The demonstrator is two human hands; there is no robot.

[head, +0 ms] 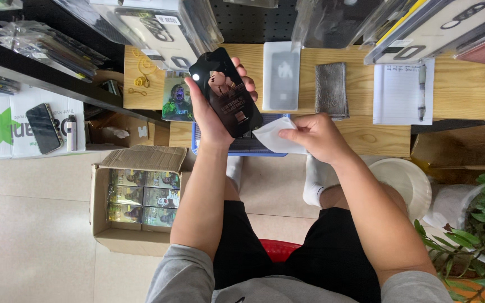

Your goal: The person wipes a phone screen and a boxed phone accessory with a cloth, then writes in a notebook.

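Note:
My left hand (211, 109) holds a black phone (227, 90) upright in front of me, its glossy face toward me and a small light glinting at its upper left. My right hand (315, 134) pinches a white cloth or wipe (271, 134) just to the right of the phone's lower end, touching or nearly touching it. Both hands hover over the front edge of a wooden table (467, 84). I am seated on a red stool (279, 249).
On the table lie a clear flat package (281, 76), a grey cloth (331, 88), a notepad with a pen (402, 92) and a blue tray (242, 147). An open cardboard box of small packages (136, 202) stands on the floor at left. Another phone (43, 128) rests on a left shelf. A potted plant (484, 224) is at right.

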